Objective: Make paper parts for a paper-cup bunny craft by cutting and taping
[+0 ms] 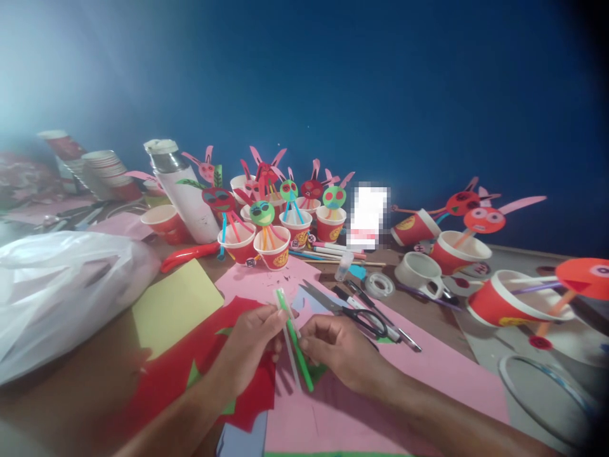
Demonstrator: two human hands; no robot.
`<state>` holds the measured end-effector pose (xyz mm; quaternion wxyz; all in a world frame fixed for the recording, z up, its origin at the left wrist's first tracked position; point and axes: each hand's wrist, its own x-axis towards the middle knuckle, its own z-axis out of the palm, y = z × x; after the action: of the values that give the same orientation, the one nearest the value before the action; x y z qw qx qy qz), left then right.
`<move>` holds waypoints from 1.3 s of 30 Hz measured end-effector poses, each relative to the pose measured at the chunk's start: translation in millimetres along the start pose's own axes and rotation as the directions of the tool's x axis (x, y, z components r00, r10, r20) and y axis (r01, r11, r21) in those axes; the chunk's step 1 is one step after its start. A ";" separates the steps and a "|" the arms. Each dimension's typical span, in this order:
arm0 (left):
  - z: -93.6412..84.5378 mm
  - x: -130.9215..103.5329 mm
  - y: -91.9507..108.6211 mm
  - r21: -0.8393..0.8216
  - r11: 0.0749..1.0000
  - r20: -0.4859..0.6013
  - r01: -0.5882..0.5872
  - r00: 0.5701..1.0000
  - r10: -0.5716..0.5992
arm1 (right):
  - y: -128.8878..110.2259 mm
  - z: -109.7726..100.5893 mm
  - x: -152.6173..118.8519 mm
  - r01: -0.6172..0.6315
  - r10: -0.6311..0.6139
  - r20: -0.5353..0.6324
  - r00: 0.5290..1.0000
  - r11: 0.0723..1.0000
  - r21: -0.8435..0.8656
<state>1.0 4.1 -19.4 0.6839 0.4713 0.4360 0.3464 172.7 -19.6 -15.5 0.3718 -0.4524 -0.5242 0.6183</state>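
Both hands meet over pink paper around a slim bundle of drinking straws, a green straw and a pale, whitish straw lying side by side. My left hand pinches the straws near their upper end, thumb on top. Lower down, my right hand is closed with its fingertips against the straws' right side. Just beyond the right hand lie black-handled scissors. Under the left forearm there is cut red paper with green scraps. Part of the straws is covered by the fingers.
Red paper cups with paper faces on straws stand behind, such as a green-faced cup. A tape roll, a mug and pens lie right. A white plastic bag, yellow paper and a flask are left.
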 end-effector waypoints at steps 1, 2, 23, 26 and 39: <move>0.7 -0.4 0.3 -0.016 1.000 0.002 0.006 1.000 -0.006 | 0.7 0.1 0.3 0.003 -0.003 -0.007 1.000 1.000 0.005; 1.5 -0.8 0.8 -0.032 0.999 0.005 0.014 1.000 -0.014 | 1.3 0.2 0.7 0.008 -0.008 -0.015 1.000 1.000 0.009; 5.1 -4.0 7.3 0.098 0.995 -0.013 -0.004 1.000 0.006 | -3.8 -1.6 4.1 0.065 -0.064 -0.049 0.997 0.998 0.010; 6.1 -4.3 6.2 0.112 0.993 0.023 0.024 0.999 -0.027 | -10.4 -4.7 4.5 0.076 -0.074 -0.059 0.995 0.997 0.022; 6.6 -5.3 -2.8 0.139 0.989 0.131 0.044 0.989 -0.063 | -7.3 -9.3 5.1 0.087 -0.080 -0.122 0.989 0.994 0.058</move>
<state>5.3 -3.7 -19.5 0.6873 0.5271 0.4238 0.2649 179.8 -10.7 -9.6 0.4421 -0.4542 -0.4998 0.5903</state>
